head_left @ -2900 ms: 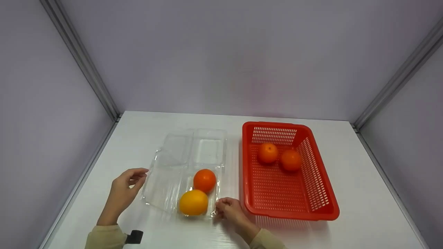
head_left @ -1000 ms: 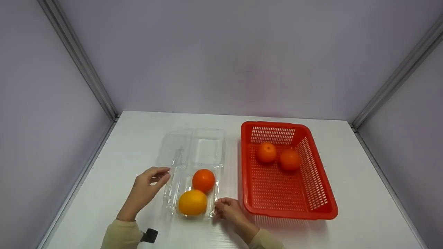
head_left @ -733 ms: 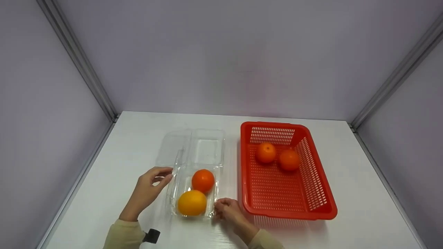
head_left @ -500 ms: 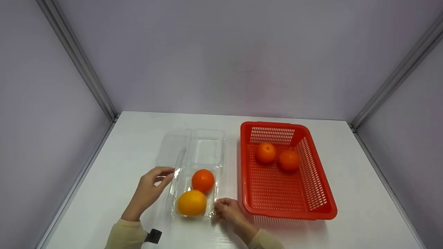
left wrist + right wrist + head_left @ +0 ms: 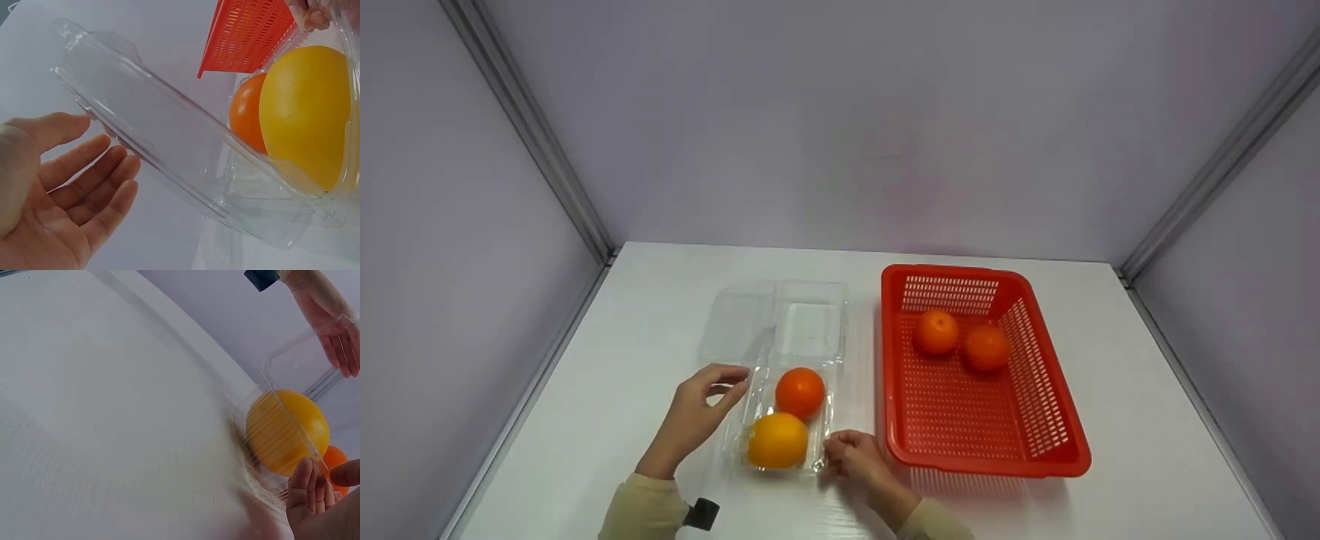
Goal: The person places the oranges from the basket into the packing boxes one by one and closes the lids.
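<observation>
White tabletop margin (image 5: 585,420) around open container (image 5: 830,409)

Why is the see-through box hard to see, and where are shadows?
Head view: the clear plastic container blends into the white table, edges glinting; reddish shadow near the red basket. Left wrist view: pale shine edges the clear lid. Right wrist view: a soft shadow by the container.

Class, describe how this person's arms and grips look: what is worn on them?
Left grip and right grip are bare, ungloved hands. The left sleeve and right sleeve are plain beige. A small, boxy black device sits by the left sleeve.
</observation>
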